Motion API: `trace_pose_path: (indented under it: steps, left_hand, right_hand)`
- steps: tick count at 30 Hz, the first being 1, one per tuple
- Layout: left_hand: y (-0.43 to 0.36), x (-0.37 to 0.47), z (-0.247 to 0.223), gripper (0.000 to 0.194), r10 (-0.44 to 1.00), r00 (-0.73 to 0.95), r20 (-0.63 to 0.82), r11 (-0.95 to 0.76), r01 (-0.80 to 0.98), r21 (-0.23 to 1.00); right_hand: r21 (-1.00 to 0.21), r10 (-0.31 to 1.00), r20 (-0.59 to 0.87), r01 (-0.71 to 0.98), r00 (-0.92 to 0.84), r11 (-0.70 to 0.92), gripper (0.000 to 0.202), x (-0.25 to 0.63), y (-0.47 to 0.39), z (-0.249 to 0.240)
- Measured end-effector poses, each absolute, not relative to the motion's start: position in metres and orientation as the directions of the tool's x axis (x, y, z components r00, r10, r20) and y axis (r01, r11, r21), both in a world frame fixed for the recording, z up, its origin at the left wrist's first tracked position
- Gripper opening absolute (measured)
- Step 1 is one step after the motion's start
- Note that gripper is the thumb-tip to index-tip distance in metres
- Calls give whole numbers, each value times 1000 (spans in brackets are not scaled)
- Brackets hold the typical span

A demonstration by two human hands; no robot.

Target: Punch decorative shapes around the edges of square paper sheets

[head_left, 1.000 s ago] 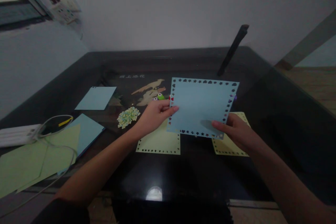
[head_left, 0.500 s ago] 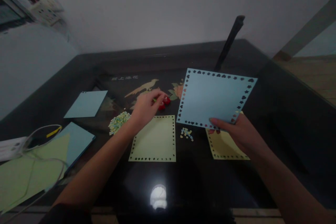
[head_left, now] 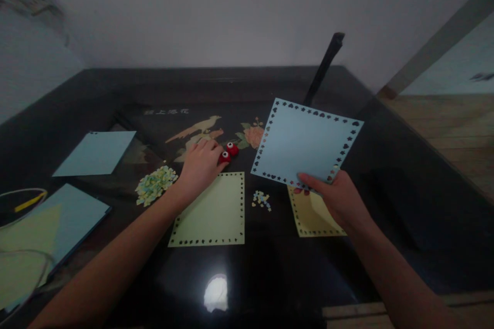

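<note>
My right hand (head_left: 339,193) grips a pale blue paper sheet (head_left: 306,139) by its lower edge, thumb on top. Small star and heart holes run around the sheet's border; it is held tilted above the table. On the left, my left hand (head_left: 203,164) is down by two small red craft punches (head_left: 232,149) with white round tops. Its fingers and thumb close around the nearer punch, which they partly hide. A pale yellow-green sheet (head_left: 216,211) with a punched border lies below that hand. A yellow punched sheet (head_left: 314,216) lies partly under the raised blue one.
A heap of paper cutouts (head_left: 156,184) lies left of my left forearm, and a smaller pile (head_left: 261,199) sits mid-table. Blue sheets (head_left: 98,151), more stacked paper and a white cable (head_left: 29,252) are at left. A black bar (head_left: 324,69) rises behind the blue sheet.
My left hand has come down around the nearer red punch from just above it. My right hand still holds the blue sheet. The view has shifted slightly to the right.
</note>
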State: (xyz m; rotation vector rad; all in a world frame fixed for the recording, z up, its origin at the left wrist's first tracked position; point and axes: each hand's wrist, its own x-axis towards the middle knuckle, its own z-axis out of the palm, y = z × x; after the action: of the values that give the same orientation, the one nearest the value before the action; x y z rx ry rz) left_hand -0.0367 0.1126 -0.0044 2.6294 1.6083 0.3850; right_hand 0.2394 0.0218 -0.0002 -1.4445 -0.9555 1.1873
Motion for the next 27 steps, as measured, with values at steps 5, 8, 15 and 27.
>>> trace_pose_path:
  steps: [5, 8, 15, 27]
  left_hand:
    - [103, -28, 7, 21, 928, 340, 153, -371, 819, 437]
    - [93, -15, 5, 29, 914, 404, 21, -244, 510, 824]
    - [73, 6, -2, 29, 807, 515, -288, 288, 81, 954]
    - [58, 15, 17, 32, 863, 444, -241, 298, -61, 953]
  right_hand:
    - [-988, 963, -152, -20, 222, -152, 21, 240, 21, -1]
    - [-992, 962, -123, -21, 245, -122, 20, 238, 21, 0]
    - [-993, 952, -107, 8, 287, -114, 19, 235, 21, -2]
    - [-954, 901, 89, 297, 425, -45, 17, 234, 14, 6]
